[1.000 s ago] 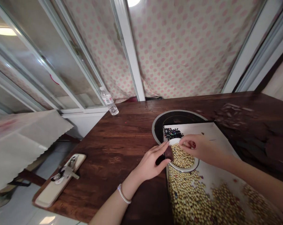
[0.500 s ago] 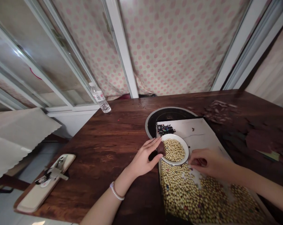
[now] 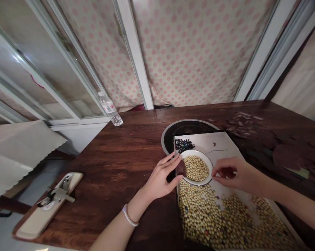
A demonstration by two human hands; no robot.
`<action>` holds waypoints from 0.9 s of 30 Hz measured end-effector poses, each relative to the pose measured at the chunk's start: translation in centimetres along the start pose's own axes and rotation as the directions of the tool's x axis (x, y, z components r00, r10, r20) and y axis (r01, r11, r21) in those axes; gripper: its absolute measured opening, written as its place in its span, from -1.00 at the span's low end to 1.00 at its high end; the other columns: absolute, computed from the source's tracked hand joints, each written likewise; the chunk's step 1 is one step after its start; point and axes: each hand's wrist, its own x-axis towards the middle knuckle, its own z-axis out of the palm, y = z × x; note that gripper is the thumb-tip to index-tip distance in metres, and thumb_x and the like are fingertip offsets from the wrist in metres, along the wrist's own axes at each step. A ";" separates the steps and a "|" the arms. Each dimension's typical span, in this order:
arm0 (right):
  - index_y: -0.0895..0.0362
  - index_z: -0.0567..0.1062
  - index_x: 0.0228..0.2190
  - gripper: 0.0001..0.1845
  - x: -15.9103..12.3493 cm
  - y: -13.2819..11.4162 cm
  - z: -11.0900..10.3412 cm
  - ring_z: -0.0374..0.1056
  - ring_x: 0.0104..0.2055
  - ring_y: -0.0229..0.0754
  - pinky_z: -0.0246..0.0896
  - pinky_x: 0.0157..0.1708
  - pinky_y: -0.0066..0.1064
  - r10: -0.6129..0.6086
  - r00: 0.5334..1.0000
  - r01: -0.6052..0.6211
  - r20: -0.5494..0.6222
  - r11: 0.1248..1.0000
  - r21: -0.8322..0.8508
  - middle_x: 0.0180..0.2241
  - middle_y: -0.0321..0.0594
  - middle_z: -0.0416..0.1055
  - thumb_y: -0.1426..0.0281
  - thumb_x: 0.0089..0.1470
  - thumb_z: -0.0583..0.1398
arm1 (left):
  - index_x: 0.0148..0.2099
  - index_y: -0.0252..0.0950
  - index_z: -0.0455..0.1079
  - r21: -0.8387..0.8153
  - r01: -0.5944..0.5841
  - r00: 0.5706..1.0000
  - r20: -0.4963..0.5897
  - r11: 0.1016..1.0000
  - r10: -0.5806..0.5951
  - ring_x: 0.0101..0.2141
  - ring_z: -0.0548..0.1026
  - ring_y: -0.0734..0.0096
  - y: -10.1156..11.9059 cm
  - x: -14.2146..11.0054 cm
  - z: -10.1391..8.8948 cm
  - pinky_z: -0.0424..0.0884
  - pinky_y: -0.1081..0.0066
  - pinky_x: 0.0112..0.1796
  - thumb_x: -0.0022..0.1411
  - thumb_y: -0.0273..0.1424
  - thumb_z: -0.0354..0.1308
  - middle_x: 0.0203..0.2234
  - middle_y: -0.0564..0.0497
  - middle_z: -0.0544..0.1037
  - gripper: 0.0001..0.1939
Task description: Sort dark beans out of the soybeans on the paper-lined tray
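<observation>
A white bowl (image 3: 209,162) of pale yellow beans rests on the shallow white-lined tray (image 3: 222,140), tilted slightly toward me. My left hand (image 3: 159,176) grips the bowl's left side, thumb at the near edge and fingers at the far edge. Between them a dark brown piece (image 3: 181,168) lies over the rim. My right hand (image 3: 231,173) is beside the bowl's right rim, thumb and forefinger pinched; whatever they may hold is too small to make out. Loose beans (image 3: 206,218), with a few darker bits among them, cover the tray's near part. Small black beads (image 3: 183,144) are heaped in its far left corner.
Under the tray's far end sits a round black plate (image 3: 169,134) with a grey rim. Brown scraps (image 3: 244,123) and flat brown pieces (image 3: 290,155) lie right. A water bottle (image 3: 110,109) stands at the table's far left; a pale board (image 3: 33,223) with metal parts lies near left.
My right hand has moved from over the bowl's beans to beside its right rim. My left hand keeps its place on the bowl. The whole view has shifted a little.
</observation>
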 end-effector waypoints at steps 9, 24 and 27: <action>0.13 0.50 -0.53 -0.87 4.8 1.9 1.1 0.35 -0.19 -0.18 0.28 -0.26 -0.39 -0.015 0.981 0.056 -0.195 0.978 0.203 -0.15 -0.14 0.41 0.33 -0.12 0.19 | 0.21 -0.21 0.11 -0.063 0.025 0.999 -0.028 0.998 -0.027 0.20 0.09 0.20 -0.1 1.1 0.1 0.18 0.06 0.11 0.19 -0.29 0.10 0.11 -0.03 0.30 -0.45; 0.11 0.50 -0.54 -0.91 -0.6 1.6 2.1 0.34 -0.45 -0.25 0.20 -0.42 -0.42 -0.028 0.993 0.041 -0.111 0.993 0.114 -0.47 -0.29 0.48 0.45 -0.16 0.17 | 0.21 -0.11 0.08 0.023 0.043 0.993 0.112 0.999 -0.045 0.18 0.12 0.14 4.6 0.2 0.6 -0.08 -0.13 0.15 0.15 -0.25 0.13 0.12 0.00 0.29 -0.41; 0.10 0.49 -0.53 -0.91 -1.6 1.5 2.3 0.34 -0.44 -0.24 0.19 -0.40 -0.40 -0.025 0.995 0.037 -0.099 0.993 0.113 -0.47 -0.29 0.48 0.45 -0.15 0.17 | 0.22 -0.09 0.07 0.011 0.052 0.992 0.116 0.999 -0.053 0.16 0.17 0.15 5.8 -0.4 0.6 -0.06 -0.10 0.15 0.15 -0.25 0.13 0.13 0.00 0.28 -0.40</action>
